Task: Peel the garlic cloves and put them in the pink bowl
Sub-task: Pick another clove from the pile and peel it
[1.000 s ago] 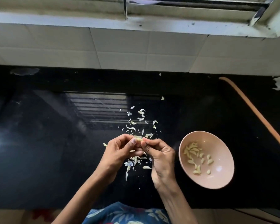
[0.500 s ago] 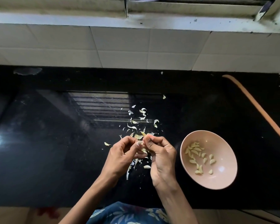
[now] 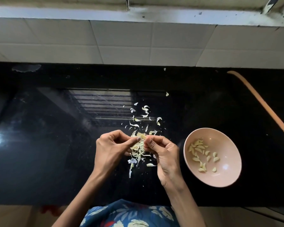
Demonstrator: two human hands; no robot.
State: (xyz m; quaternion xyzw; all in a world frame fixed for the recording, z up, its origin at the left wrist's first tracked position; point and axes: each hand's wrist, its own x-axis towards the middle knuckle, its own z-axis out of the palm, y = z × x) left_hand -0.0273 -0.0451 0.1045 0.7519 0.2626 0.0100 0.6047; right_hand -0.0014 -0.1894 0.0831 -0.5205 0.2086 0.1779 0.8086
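Head camera: left hand and right hand both pinching one garlic clove; pink bowl near the countertop front edge.

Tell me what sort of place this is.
Most likely a home kitchen. A glossy black counter runs along a pale tiled wall, a pink bowl holds peeled garlic cloves, and papery skins lie scattered around the left hand and right hand, which pinch one more clove.
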